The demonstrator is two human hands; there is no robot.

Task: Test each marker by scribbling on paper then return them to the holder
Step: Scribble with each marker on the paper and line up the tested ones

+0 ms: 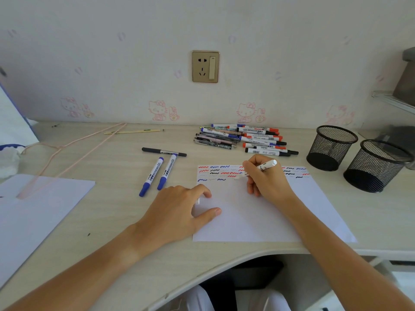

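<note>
The paper [258,216] lies at centre right, and the left hand [179,209] presses it, seemingly curled on a small cap. The right hand [267,180] grips a marker [262,167] slanting up-right toward the nearer holder [332,148].

The desk [107,212] is pale wood-grain laminate, smooth and matt. At its 3 o'clock edge stand two holders [332,147] of black wire mesh, faintly glossy at the rims. The paper [258,221] is plain, matt white. The markers [247,138] at 12 o'clock have smooth, slightly shiny plastic barrels. The wall socket [205,66] has a brushed, gold-toned metallic face. The wallpaper [292,52] looks matt.
</note>
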